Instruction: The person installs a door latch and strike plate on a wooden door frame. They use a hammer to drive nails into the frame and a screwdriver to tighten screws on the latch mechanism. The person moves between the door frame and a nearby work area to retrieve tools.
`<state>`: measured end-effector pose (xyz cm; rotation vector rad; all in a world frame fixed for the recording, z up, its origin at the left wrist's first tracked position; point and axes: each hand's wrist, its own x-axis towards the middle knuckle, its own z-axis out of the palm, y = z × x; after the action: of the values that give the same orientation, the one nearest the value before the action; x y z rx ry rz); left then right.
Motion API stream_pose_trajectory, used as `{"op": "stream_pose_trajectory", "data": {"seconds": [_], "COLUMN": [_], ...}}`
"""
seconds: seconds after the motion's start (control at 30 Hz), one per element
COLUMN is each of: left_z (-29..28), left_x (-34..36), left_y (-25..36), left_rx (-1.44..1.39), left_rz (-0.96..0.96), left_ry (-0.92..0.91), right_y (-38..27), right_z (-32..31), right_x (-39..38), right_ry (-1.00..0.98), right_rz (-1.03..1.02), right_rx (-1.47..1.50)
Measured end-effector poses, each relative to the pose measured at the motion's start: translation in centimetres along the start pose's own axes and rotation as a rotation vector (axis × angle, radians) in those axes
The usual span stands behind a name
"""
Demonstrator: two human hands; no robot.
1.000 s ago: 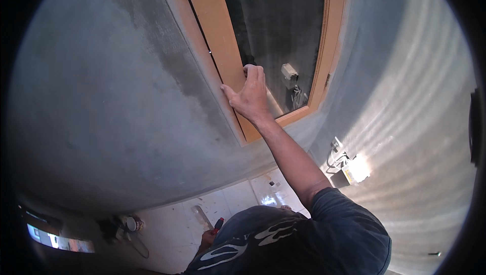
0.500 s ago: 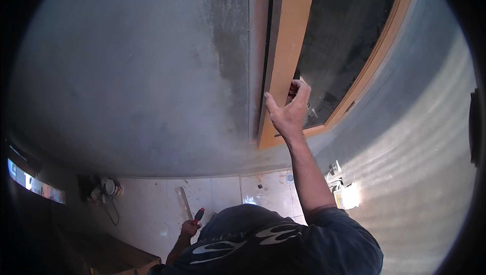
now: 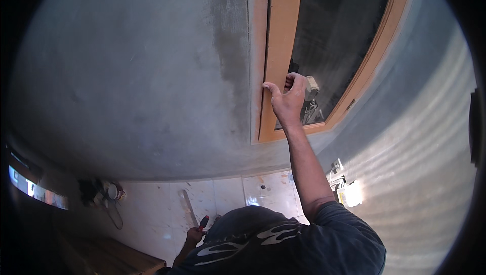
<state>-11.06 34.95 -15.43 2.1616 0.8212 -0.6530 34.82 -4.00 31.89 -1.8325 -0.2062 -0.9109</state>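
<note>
A wooden window sash (image 3: pixel 281 37) with dark glass (image 3: pixel 339 32) stands in the grey wall. My right hand (image 3: pixel 288 104) is closed on the sash's left stile, the thumb at its outer edge and the fingers curled toward the glass. Low down at my left side, my left hand (image 3: pixel 194 236) holds a tool with a red and black handle (image 3: pixel 203 223), which looks like a screwdriver. Its shaft is hidden. Only a thin dark line shows between the sash and the surrounding frame (image 3: pixel 258 62).
Pale floor tiles (image 3: pixel 152 209) carry scattered chips and a long flat strip (image 3: pixel 187 206). A white tub (image 3: pixel 116 192) and a cable lie at the left. A bright lamp (image 3: pixel 350 194) glows by the right wall beneath a socket (image 3: pixel 337 165). A brown box edge (image 3: pixel 126 260) shows lower left.
The sash has swung in toward the wall with my right hand on it, and the dark gap along its left edge has narrowed. My left hand still holds the tool.
</note>
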Motion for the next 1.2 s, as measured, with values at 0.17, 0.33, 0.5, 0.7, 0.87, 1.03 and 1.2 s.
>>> {"op": "stream_pose_trajectory", "data": {"seconds": [0.17, 0.33, 0.5, 0.7, 0.87, 1.03, 1.2], "left_z": [-0.8, -1.1, -1.4, -2.3, -2.2, -1.0, 0.1], "left_x": [0.1, -0.3, -1.2, -1.9, -2.6, -3.6, -9.1], "left_y": [1.5, 3.3, 3.0, 2.9, 2.6, 4.9, 7.5], "left_rx": [0.067, 0.046, 0.083, 0.150, 0.189, 0.057, -0.005], "left_rz": [0.057, -0.016, 0.029, 0.029, 0.017, 0.052, -0.097], "left_ry": [0.047, 0.019, 0.021, 0.020, 0.030, 0.118, 0.190], "right_y": [0.6, 0.8, 0.3, 0.3, 1.3, 3.4, 10.2], "right_z": [0.2, 0.5, -0.6, -1.7, -1.9, -3.2, -3.5], "right_x": [-0.6, -0.5, 0.2, 1.1, 1.2, -0.5, -10.7], "right_ry": [0.006, 0.008, -0.052, 0.009, -0.027, -0.042, -0.204], "right_rz": [-0.036, 0.029, 0.120, 0.086, 0.084, 0.104, 0.197], "right_rx": [-0.002, -0.080, -0.034, -0.135, -0.195, 0.216, 0.308]}}
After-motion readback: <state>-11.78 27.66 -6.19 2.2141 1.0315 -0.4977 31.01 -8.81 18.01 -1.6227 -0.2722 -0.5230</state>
